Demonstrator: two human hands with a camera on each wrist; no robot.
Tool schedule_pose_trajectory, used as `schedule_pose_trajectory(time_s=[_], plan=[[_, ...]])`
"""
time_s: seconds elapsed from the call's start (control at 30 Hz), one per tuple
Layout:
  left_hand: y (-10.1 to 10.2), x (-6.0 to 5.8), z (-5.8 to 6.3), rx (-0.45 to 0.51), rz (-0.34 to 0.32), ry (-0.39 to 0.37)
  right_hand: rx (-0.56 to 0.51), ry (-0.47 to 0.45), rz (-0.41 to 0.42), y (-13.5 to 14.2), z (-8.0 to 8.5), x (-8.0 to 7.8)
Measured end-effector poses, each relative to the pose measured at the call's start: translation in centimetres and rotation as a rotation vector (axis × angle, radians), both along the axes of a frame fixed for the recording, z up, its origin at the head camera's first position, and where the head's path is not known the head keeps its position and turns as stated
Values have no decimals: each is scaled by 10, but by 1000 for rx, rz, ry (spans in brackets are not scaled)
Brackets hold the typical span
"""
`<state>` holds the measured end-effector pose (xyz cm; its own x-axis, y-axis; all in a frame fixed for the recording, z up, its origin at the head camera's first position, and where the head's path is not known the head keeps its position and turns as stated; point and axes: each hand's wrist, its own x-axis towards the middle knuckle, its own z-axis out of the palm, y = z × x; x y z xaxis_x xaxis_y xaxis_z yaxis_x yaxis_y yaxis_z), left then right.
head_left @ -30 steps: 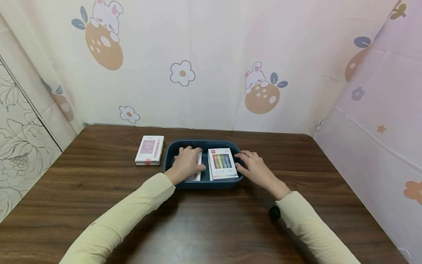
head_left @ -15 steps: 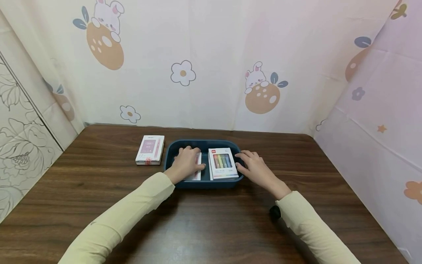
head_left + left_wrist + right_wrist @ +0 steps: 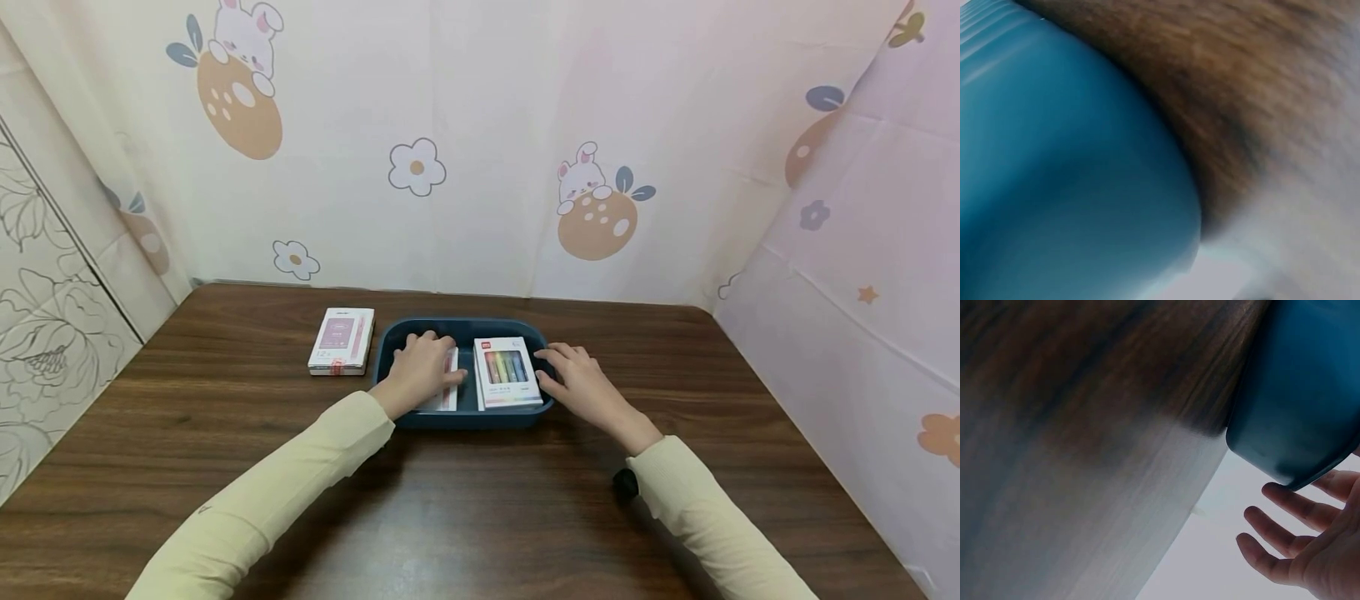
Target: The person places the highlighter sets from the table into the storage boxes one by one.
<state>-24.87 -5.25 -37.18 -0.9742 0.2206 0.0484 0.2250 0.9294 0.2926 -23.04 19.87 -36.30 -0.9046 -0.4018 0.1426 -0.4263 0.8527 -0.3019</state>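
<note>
A dark blue bin [image 3: 468, 420] stands near the middle of the table, with white boxes inside. On its right side lies a crayon box [image 3: 510, 387] with coloured sticks on its front. My left hand [image 3: 420, 372] reaches into the left side, spread over another white box [image 3: 447, 398] that it mostly covers. Its thumb extends past that box's right edge. At the bin's right end, my right hand [image 3: 585, 382] has its fingertips at the rim, beside the crayon box. In the right wrist view its fingers [image 3: 1272, 531] are loosely spread below the rim.
Left of the bin, a white and pink box [image 3: 341, 342] marked 12 lies on the brown wooden table [image 3: 480, 508]. A patterned curtain [image 3: 487, 225] hangs behind the table. A small black object [image 3: 625, 483] shows by the right sleeve.
My left hand and forearm have shifted very slightly left over the box in the bin. The right hand, bin and boxes show no clear movement.
</note>
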Motion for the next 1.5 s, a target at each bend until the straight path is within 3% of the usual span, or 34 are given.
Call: schedule_pose_trajectory(time_s=[0.33, 0.57, 0.73, 1.0, 1.5], plan=[[-8, 8, 14, -16, -106, 139, -7, -1, 0, 2, -1, 0], [-17, 11, 24, -31, -139, 217, -9, -4, -2, 2, -1, 0], [-27, 10, 30, -35, -149, 210, -11, -7, -4, 2, -2, 0], [-47, 6, 37, -3, -110, 165, -8, -9, -1, 2, -2, 0], [-96, -12, 33, -22, -31, 253, -15, -10, 2, 1, -2, 0]])
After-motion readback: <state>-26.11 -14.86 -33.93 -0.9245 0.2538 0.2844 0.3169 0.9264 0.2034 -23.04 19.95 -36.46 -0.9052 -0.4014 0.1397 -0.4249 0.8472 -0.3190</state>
